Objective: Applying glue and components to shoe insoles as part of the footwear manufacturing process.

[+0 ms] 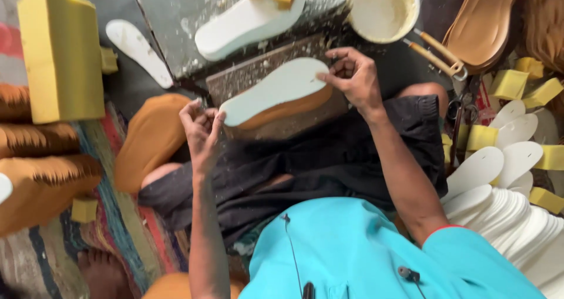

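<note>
A white foam shoe sole [276,89] lies on top of a tan leather sole piece [288,108], both resting on a dark wooden board [258,69] over my lap. My left hand [201,128] pinches the heel end of the white sole. My right hand [351,77] grips the toe end with fingers curled over its edge. Both hands hold the pair of layers together.
A thick white sole with a yellow sponge [249,17] lies on a glass plate behind the board. A cream pot of glue [382,8] stands at the back. A stack of white soles [511,211] and yellow foam blocks [59,52] flank me. Tan leather pieces [150,137] lie left.
</note>
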